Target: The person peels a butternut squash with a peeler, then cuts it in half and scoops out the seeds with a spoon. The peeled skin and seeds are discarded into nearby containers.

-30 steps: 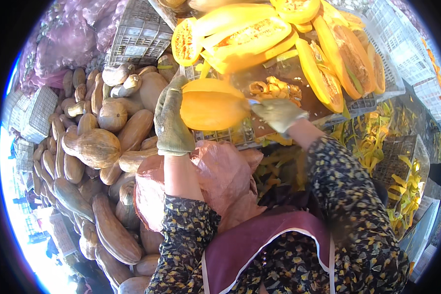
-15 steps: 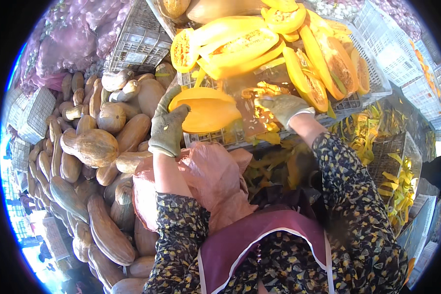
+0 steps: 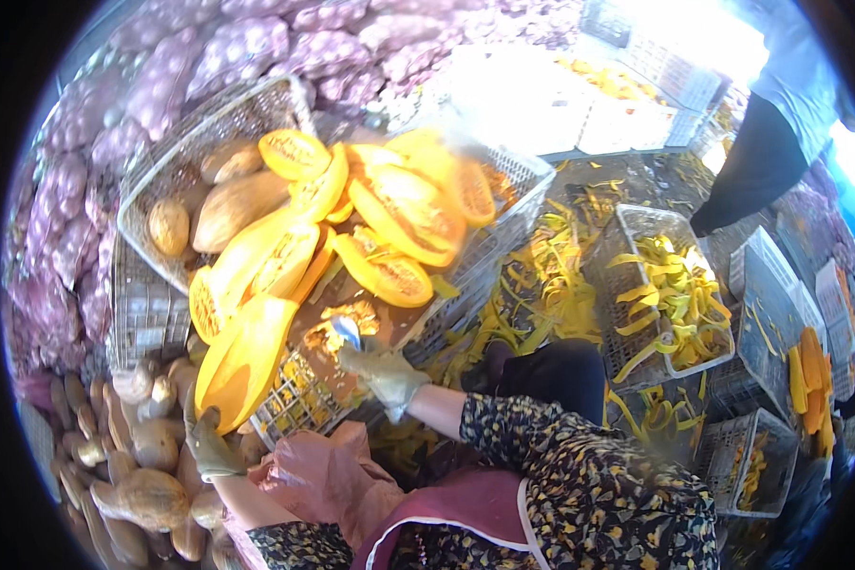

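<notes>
My gloved left hand grips the lower end of a peeled yellow squash piece, its fingers closed around the edge. The piece slants over the near left side of the work surface. To its right, my gloved right hand is closed on a small shiny, bluish-white spoon-like tool, whose exact kind is unclear. The tool is beside orange pulp and seeds on a brown board. Several cut squash halves with seedy hollows lie beyond both hands.
Unpeeled squashes are heaped at the lower left. A crate holds more whole ones. Yellow peelings fill a crate and litter the floor. Mesh sacks stand behind. Another person's dark-clothed leg shows at the right.
The view has swung rightward, showing more crates and another person. My left hand still holds the squash piece, now tilted lengthwise. The shiny tool now shows at my right hand.
</notes>
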`<state>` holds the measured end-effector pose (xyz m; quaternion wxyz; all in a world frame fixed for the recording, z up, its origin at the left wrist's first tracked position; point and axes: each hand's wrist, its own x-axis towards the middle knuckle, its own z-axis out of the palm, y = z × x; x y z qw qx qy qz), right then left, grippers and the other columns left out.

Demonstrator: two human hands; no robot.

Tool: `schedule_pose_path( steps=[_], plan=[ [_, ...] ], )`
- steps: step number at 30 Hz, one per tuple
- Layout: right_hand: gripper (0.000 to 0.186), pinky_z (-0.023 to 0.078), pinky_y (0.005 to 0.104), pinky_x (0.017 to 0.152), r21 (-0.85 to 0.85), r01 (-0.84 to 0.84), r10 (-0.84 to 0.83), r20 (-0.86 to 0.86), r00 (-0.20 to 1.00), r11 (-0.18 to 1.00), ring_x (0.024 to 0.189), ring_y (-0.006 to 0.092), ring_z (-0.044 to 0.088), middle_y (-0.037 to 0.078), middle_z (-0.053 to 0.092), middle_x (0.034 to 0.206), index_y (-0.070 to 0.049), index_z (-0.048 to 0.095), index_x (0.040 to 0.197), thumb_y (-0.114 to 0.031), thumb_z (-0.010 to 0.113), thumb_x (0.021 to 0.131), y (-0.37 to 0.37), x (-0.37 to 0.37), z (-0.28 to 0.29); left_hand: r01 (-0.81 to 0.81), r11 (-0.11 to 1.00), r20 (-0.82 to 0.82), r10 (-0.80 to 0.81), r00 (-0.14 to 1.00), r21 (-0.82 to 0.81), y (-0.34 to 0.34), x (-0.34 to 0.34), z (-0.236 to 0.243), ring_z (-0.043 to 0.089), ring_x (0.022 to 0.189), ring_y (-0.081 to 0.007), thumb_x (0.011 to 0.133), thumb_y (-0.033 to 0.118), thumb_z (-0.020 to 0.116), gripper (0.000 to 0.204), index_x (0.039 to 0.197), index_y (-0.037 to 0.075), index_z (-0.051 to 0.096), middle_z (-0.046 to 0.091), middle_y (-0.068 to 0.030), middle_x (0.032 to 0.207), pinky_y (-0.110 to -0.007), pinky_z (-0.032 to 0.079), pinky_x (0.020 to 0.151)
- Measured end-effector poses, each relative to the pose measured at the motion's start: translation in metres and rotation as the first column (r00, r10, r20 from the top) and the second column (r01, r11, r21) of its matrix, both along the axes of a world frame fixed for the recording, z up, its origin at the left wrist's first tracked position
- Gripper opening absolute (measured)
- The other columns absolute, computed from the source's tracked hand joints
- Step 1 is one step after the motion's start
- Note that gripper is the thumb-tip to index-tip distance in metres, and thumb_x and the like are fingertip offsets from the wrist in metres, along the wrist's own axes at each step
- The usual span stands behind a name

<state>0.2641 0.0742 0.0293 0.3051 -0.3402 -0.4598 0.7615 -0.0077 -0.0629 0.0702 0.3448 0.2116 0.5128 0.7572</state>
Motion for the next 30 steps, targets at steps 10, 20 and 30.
schedule_pose_path(
  steps=[10, 20, 30],
  plan=[
    [0.033, 0.058, 0.0376, 0.071, -0.723, 0.286, -0.490, -0.083, 0.867, 0.629, 0.085, 0.0280, 0.070, 0.015, 0.070, 0.107, -0.002, 0.060, 0.121, -0.019, 0.063, 0.093, -0.019, 0.109, 0.007, 0.444, 0.857, -0.554, -0.510, 0.658, -0.260, 0.084, 0.216, -0.051, 0.052, 0.126, -0.0266, 0.084, -0.005, 0.060, 0.063, 0.144, 0.005, 0.044, 0.050, -0.0169, 0.141, -0.036, 0.044, 0.103],
    [0.031, 0.051, 0.0279, 0.051, -0.378, 0.753, -0.760, 0.167, 0.628, 0.539, 0.063, 0.0151, 0.060, 0.006, 0.066, 0.093, -0.009, 0.057, 0.117, -0.032, 0.060, 0.096, 0.146, 0.300, 0.092, 0.412, 0.864, -0.202, -0.476, 0.856, -0.289, 0.137, 0.174, -0.036, 0.061, 0.107, -0.0214, 0.098, 0.009, 0.054, 0.042, 0.139, 0.002, 0.052, 0.061, -0.0101, 0.121, -0.035, 0.053, 0.090],
    [0.028, 0.038, 0.0260, 0.047, 0.287, 0.770, -0.770, -0.139, 0.622, 0.570, 0.055, 0.0092, 0.048, 0.003, 0.066, 0.082, -0.004, 0.066, 0.111, -0.024, 0.066, 0.091, 0.314, 0.300, 0.149, 0.428, 0.903, -0.309, -0.417, 0.855, -0.035, 0.140, 0.158, -0.035, 0.061, 0.113, -0.0256, 0.097, 0.023, 0.062, 0.045, 0.133, -0.002, 0.054, 0.061, -0.0131, 0.123, -0.041, 0.053, 0.093]
  ],
)
